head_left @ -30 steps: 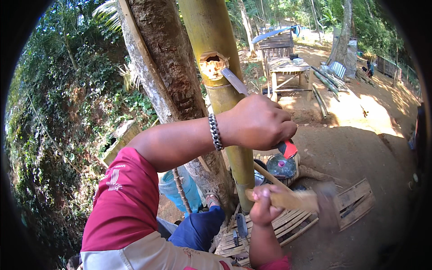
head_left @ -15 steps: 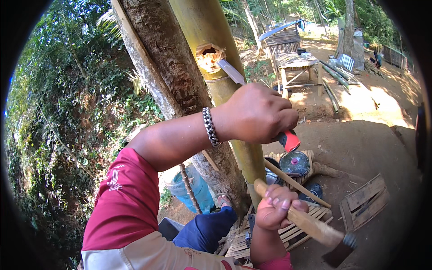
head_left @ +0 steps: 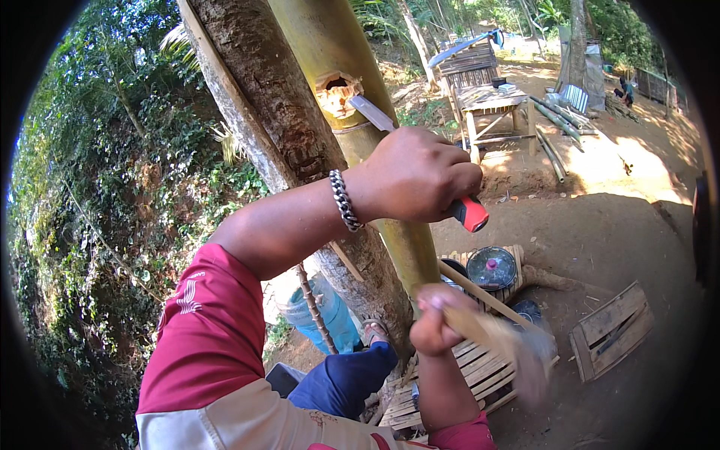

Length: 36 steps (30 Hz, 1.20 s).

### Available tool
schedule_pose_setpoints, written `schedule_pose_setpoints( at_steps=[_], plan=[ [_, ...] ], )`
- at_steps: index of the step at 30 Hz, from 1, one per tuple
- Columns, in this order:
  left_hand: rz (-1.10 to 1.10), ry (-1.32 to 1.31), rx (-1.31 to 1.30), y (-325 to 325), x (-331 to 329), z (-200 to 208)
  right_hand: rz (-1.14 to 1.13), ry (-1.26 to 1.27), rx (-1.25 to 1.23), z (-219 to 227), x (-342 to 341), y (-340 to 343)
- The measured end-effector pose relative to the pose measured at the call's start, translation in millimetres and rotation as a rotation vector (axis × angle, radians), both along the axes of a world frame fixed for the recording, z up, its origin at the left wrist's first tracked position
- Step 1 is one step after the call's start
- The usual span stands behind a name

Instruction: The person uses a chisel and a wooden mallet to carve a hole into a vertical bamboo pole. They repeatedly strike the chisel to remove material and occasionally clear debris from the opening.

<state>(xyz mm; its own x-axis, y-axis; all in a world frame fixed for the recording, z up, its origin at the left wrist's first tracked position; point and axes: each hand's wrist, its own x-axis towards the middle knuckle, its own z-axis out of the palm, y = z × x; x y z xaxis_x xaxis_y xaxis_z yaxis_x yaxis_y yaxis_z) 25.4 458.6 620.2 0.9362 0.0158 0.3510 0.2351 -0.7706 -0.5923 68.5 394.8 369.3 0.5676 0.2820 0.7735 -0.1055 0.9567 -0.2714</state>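
A thick yellow-green bamboo pole (head_left: 322, 41) stands slanted in front of me, with a ragged hole (head_left: 340, 91) cut in its wall just above a joint. My left hand (head_left: 424, 176), wearing a chain bracelet, is closed round the red and black handle of a chisel (head_left: 373, 114). The chisel's flat blade touches the lower right edge of the hole, where pale torn fibres show. Lower down, my right hand (head_left: 439, 319) grips the wooden handle of a hatchet (head_left: 484, 330). Motion smears the hatchet, its head most of all.
A tree trunk (head_left: 277, 97) rises close beside the bamboo. Below are a blue water container (head_left: 319, 311), a slatted bamboo bench (head_left: 480, 375), a lidded pot (head_left: 492, 268) and a wooden frame (head_left: 613, 330). A bamboo table (head_left: 491, 97) and a person (head_left: 625, 91) are farther off.
My right hand has moved up and a little left, swinging the hatchet upward. My left hand and the chisel appear slightly farther left, as does the bamboo; the blade stays at the hole.
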Motion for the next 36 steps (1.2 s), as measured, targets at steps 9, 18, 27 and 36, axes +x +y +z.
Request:
schedule_pose_setpoints(
  at_steps=[9, 18, 27, 36],
  plan=[
    [0.044, 0.072, -0.018, -2.1, -4.4, 3.0, 0.579, 0.239, -0.324, -2.7, -7.8, -29.8],
    [0.047, 0.064, -0.021, -2.0, -4.2, 5.0, 0.12, 0.407, 0.229, 10.4, -14.7, -15.0],
    [0.172, 0.1, -0.013, -1.5, -3.1, 6.3, 0.19, -0.15, -0.261, 2.3, -13.6, -5.1],
    [0.212, 0.232, 0.043, 15.7, -10.1, 3.8, 0.55, 0.169, -0.597, -74.3, -42.0, -5.3]
  ],
)
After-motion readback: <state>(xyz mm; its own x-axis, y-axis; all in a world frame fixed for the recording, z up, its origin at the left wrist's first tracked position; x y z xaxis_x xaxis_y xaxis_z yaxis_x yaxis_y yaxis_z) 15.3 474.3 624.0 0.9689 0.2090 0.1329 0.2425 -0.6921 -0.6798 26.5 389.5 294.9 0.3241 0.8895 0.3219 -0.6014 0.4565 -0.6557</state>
